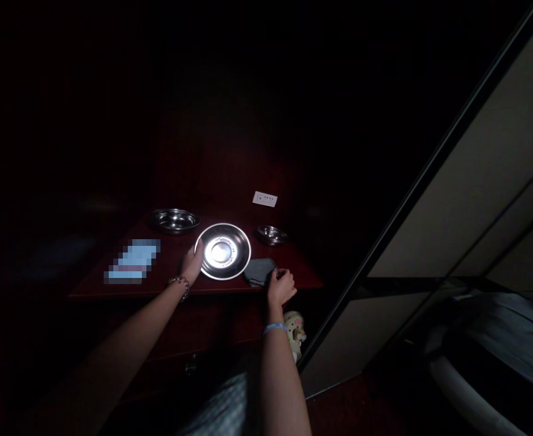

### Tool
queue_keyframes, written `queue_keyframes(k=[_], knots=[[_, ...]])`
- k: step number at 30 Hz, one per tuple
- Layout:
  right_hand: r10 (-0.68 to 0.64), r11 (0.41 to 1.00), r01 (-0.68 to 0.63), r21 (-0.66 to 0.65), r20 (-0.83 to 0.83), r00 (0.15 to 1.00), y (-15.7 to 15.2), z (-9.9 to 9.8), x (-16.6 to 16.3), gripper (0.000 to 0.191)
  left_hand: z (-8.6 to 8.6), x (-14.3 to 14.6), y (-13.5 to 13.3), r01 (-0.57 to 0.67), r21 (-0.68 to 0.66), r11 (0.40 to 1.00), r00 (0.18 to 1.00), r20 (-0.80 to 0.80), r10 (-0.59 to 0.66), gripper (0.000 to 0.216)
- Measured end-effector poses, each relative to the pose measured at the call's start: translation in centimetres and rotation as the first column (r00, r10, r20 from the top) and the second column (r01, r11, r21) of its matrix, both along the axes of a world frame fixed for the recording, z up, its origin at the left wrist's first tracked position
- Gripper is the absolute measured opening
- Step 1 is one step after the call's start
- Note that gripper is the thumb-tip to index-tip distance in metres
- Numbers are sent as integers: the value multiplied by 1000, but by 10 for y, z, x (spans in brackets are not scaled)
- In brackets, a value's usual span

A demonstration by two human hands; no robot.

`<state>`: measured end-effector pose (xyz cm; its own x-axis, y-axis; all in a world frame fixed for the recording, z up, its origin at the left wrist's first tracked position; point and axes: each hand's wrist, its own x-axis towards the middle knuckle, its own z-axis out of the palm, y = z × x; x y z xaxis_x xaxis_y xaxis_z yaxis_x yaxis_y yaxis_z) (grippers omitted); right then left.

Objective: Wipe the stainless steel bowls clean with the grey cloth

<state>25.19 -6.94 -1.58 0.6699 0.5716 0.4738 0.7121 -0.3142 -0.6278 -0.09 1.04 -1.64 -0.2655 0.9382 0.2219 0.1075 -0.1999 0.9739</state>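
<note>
My left hand [192, 263] is closed on the left rim of a shiny round metal dish [233, 266], which is tilted so that its inside faces me. Bright light glares from the dish's centre. Close to the table's front edge, a folded grey cloth [259, 272] lies just right of the dish. My right hand [281, 287] is at the cloth's right side with curled fingers, seemingly pinching its edge; the fingertips are partly hidden. At the back left stands a wider metal bowl [175, 223], and a smaller metal bowl [271, 235] is at the back right.
A pixelated bright rectangle [134, 261] lies on the left of the dark red table [166, 287]. A white socket plate [265, 198] is on the wall behind. Below my right wrist hangs a cream shoe-like item [294, 330]. A pale panel [466, 200] slants along the right.
</note>
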Motion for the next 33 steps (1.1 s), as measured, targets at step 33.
queue_keyframes(k=[33], knots=[[742, 663, -670, -334, 182, 645, -35, 63, 74, 35, 5, 1, -6, -14, -53, 999, 999, 29, 15, 61]])
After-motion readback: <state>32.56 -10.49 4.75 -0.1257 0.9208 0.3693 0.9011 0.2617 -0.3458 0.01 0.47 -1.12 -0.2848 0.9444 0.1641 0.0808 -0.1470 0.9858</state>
